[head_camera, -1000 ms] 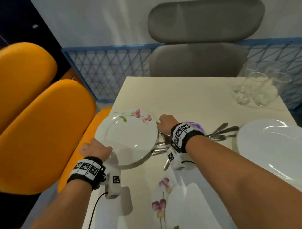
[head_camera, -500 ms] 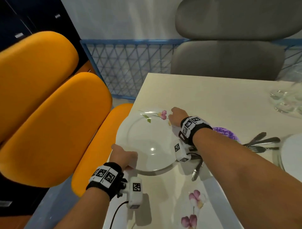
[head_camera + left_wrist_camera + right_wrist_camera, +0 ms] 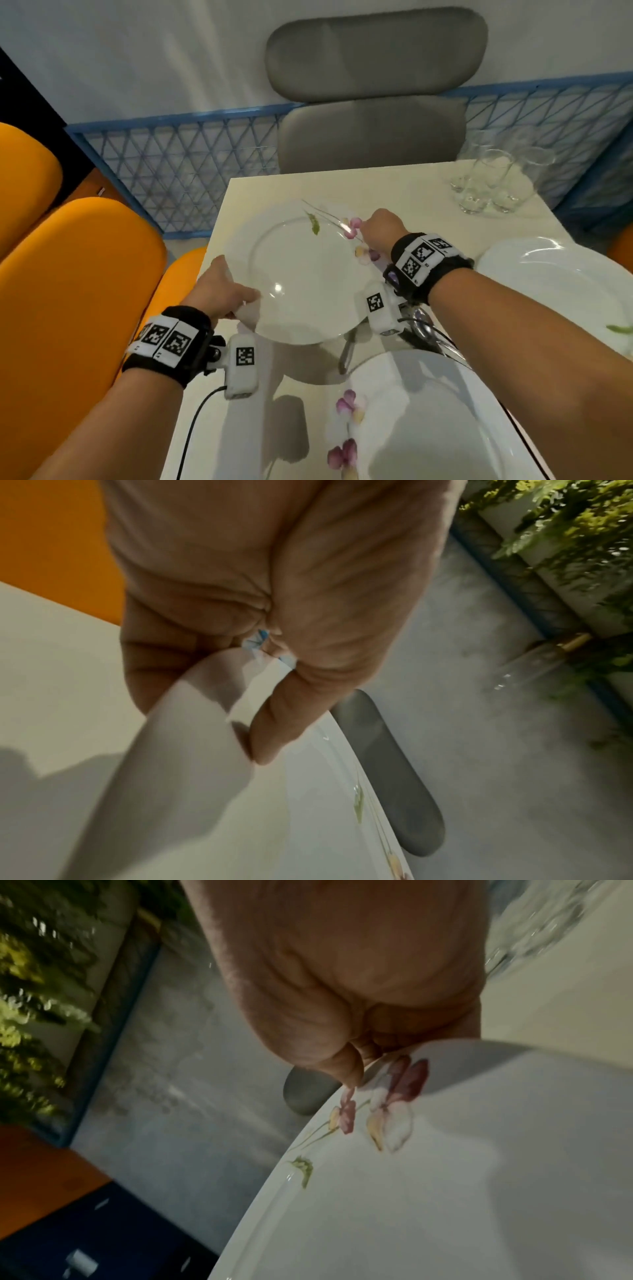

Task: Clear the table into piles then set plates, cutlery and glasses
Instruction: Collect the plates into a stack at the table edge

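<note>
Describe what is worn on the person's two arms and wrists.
Both forearms are bare, with no sleeves. Each wrist carries a black band with white square-code tags: left wristband, right wristband. A white camera block bearing a code tag hangs under each wrist. A black cable trails from the left one.

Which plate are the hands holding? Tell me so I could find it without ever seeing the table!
Start at the grey chair at the far end of the white table. On the table's left side, by the orange seats, the left hand and right hand grip one plate. Unlike the other plates, it is lifted off the table.
</note>
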